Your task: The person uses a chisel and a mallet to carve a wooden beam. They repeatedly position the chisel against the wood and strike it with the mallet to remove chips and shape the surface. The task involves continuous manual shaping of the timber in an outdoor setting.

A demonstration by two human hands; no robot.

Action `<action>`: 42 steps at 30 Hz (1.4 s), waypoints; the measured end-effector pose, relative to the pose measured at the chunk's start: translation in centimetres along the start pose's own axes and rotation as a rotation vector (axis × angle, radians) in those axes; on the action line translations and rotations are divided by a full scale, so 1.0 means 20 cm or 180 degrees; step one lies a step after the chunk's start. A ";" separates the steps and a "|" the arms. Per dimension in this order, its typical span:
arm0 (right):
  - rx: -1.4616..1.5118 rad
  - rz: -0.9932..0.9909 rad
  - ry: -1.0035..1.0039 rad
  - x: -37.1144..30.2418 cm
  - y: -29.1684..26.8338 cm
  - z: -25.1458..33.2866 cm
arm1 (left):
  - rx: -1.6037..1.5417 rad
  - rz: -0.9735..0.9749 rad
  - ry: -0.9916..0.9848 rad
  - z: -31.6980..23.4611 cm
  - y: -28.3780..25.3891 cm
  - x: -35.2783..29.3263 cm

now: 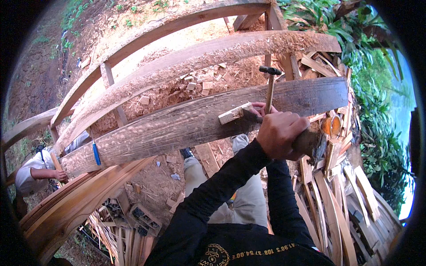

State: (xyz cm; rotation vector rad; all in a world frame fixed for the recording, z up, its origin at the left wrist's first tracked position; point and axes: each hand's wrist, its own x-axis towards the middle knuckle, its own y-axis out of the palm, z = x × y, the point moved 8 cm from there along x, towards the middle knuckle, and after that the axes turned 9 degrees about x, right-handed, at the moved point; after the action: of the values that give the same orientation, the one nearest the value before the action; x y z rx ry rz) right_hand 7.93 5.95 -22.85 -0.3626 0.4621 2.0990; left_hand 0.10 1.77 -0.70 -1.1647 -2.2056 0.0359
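Note:
In front of me lies a long, curved dark plank (177,119). My left hand (284,133) reaches across my right wrist, closed round a dark brown block-like tool (310,142) whose exact kind is hidden by my grip. Beside it, a pale wooden block (233,113) sits above the plank. My right hand (258,106) is mostly covered by the left. Its visible fingers curl at the handle of a hammer (270,86), which stands with its dark head up. A blue-handled tool (96,153) rests at the plank's left part.
Another person's hand (61,175) touches the plank's far left end. Beyond lies a curved beam (177,57) covered in shavings. An orange round object (331,126) sits right of my hands, above stacked offcuts (333,199). Small wood scraps (204,84) litter the ground.

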 end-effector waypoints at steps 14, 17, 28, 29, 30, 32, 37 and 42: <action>0.0222 -0.1015 0.0600 -0.57 -0.48 0.41 | 0.0125 0.0025 -0.0269 0.08 0.12 0.11; 0.0001 -0.1378 -0.0050 -0.83 -0.58 0.84 | 0.0128 0.0003 -0.0167 0.05 0.15 0.11; -0.1834 -0.0930 0.0266 -1.06 -0.34 1.11 | 0.0091 0.0031 -0.0091 0.00 0.11 0.11; -0.1757 -0.1120 -0.0007 -1.08 -0.38 1.18 | 0.0038 -0.0059 -0.0060 -0.01 0.09 0.10; -0.1675 -0.1309 -0.0282 -1.12 -0.48 1.26 | -0.0015 -0.0149 -0.0026 -0.01 0.08 0.10; -0.1120 -0.1539 -0.0724 -1.17 -0.49 1.47 | 0.0006 -0.0237 -0.0063 0.01 0.05 0.08; 0.1077 -0.1655 -0.1843 -1.25 -0.35 1.53 | 0.0010 -0.0001 -0.0166 0.02 0.07 0.07; -0.4154 -0.0904 -0.1075 -1.21 -0.57 1.18 | 0.0053 -0.0022 -0.0150 0.03 0.06 0.08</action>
State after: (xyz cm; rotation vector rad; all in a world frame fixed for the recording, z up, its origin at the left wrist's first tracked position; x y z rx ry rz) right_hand 28.43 4.61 6.20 -0.7154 -1.1594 1.8501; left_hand 0.01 3.83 -0.72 -1.1578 -2.2461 0.0795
